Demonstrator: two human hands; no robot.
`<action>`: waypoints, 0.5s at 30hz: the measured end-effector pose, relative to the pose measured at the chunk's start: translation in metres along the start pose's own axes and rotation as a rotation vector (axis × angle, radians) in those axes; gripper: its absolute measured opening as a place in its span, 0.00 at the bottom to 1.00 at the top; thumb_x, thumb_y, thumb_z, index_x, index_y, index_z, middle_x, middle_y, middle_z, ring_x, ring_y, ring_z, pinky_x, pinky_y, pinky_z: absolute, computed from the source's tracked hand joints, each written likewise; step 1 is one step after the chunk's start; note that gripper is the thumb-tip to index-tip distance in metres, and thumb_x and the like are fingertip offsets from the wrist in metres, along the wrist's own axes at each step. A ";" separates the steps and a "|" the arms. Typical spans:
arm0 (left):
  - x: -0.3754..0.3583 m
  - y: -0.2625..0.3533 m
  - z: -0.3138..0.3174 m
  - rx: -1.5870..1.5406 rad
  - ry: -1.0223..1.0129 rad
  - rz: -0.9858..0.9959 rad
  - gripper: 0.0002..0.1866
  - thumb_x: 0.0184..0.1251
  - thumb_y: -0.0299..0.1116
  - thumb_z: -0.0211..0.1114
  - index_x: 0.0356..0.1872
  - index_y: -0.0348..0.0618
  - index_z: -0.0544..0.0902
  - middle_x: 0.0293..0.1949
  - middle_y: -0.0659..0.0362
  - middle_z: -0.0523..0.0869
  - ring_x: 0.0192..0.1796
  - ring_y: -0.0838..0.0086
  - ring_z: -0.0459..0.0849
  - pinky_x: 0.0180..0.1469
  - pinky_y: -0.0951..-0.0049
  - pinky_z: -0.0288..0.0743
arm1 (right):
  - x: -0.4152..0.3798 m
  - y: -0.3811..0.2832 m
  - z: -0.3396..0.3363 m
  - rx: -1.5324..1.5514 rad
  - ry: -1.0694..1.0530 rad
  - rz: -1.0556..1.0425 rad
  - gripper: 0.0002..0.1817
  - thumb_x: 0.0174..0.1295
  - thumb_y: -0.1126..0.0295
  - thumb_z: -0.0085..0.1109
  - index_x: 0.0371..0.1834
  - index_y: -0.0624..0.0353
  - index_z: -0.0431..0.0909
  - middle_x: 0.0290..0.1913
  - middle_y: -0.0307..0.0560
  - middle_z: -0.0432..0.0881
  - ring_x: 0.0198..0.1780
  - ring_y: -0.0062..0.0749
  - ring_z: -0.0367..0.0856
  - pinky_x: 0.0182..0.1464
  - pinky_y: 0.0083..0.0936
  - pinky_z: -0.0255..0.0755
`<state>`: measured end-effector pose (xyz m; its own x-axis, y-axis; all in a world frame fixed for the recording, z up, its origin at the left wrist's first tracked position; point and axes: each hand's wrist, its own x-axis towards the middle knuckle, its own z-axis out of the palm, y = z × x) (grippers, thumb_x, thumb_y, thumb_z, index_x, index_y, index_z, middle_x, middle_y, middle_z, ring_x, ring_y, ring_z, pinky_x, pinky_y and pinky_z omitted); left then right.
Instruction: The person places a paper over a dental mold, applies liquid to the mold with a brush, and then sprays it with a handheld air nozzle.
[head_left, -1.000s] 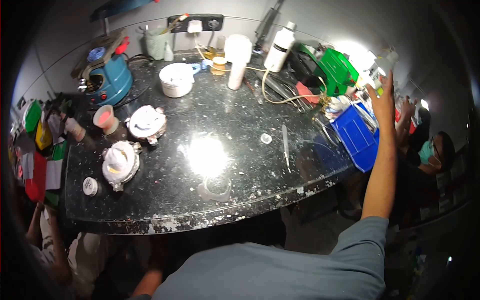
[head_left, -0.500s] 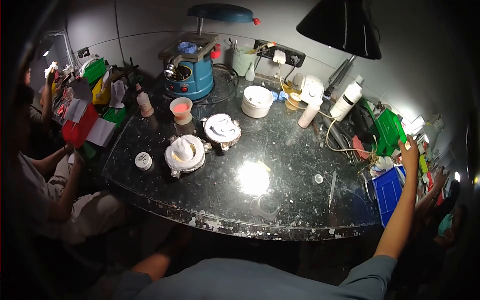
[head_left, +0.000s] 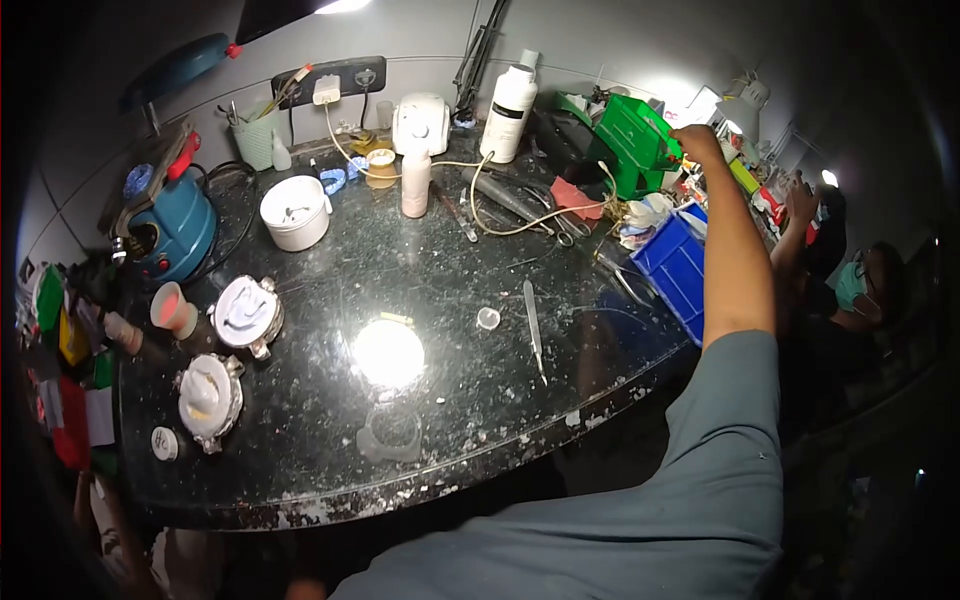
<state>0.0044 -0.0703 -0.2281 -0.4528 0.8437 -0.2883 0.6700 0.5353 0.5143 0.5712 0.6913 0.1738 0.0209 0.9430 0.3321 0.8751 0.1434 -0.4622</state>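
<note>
A: Where is the green bin [head_left: 632,140]?
B: Toward the far right corner of the bench [head_left: 450,400], behind the blue bin [head_left: 668,262].
A: And the right hand [head_left: 697,143]?
B: At its right rim — so the bin lies just left of the fingers. Are they narrow, or holding something? I cannot tell.
A: The left hand?
B: Out of view — only the right is seen near.

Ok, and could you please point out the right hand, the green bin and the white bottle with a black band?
Right hand [head_left: 697,143]: head view, back of the hand.
Green bin [head_left: 628,140]: head view, outer wall.
White bottle [head_left: 504,136]: head view, body below the black band.
</note>
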 end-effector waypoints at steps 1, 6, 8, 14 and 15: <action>-0.006 0.000 -0.001 0.003 -0.012 -0.023 0.23 0.79 0.40 0.52 0.67 0.38 0.74 0.60 0.43 0.82 0.61 0.53 0.82 0.64 0.56 0.75 | 0.013 0.005 0.009 -0.173 0.014 -0.067 0.21 0.60 0.52 0.69 0.28 0.63 0.86 0.22 0.44 0.82 0.22 0.30 0.78 0.29 0.31 0.74; -0.038 -0.002 -0.006 0.019 -0.090 -0.096 0.24 0.80 0.41 0.53 0.69 0.38 0.72 0.62 0.44 0.82 0.62 0.56 0.81 0.65 0.59 0.74 | 0.061 0.013 0.036 -0.643 0.095 -0.135 0.18 0.56 0.53 0.63 0.39 0.55 0.91 0.46 0.53 0.90 0.49 0.48 0.89 0.53 0.40 0.80; -0.046 0.000 -0.008 0.018 -0.123 -0.121 0.25 0.80 0.42 0.53 0.70 0.38 0.72 0.63 0.45 0.81 0.63 0.57 0.81 0.66 0.60 0.74 | 0.044 -0.022 0.018 -0.533 0.220 -0.099 0.17 0.57 0.57 0.60 0.40 0.55 0.90 0.45 0.55 0.89 0.49 0.55 0.88 0.55 0.42 0.79; -0.055 0.011 -0.007 0.017 -0.247 -0.137 0.27 0.81 0.43 0.54 0.73 0.38 0.70 0.65 0.47 0.81 0.65 0.59 0.80 0.67 0.63 0.73 | 0.033 -0.023 -0.026 0.021 0.374 -0.071 0.17 0.64 0.59 0.60 0.43 0.62 0.87 0.42 0.60 0.89 0.45 0.53 0.88 0.50 0.42 0.80; -0.054 0.014 -0.008 0.011 -0.273 -0.132 0.27 0.81 0.43 0.54 0.73 0.38 0.69 0.65 0.47 0.80 0.65 0.60 0.80 0.68 0.64 0.73 | 0.020 -0.031 -0.030 0.269 0.358 -0.018 0.15 0.65 0.62 0.61 0.46 0.62 0.86 0.42 0.56 0.89 0.44 0.47 0.88 0.47 0.39 0.81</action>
<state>0.0339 -0.1085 -0.1988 -0.3623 0.7454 -0.5595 0.6228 0.6402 0.4497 0.5592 0.6966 0.2198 0.2140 0.7830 0.5841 0.7212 0.2767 -0.6351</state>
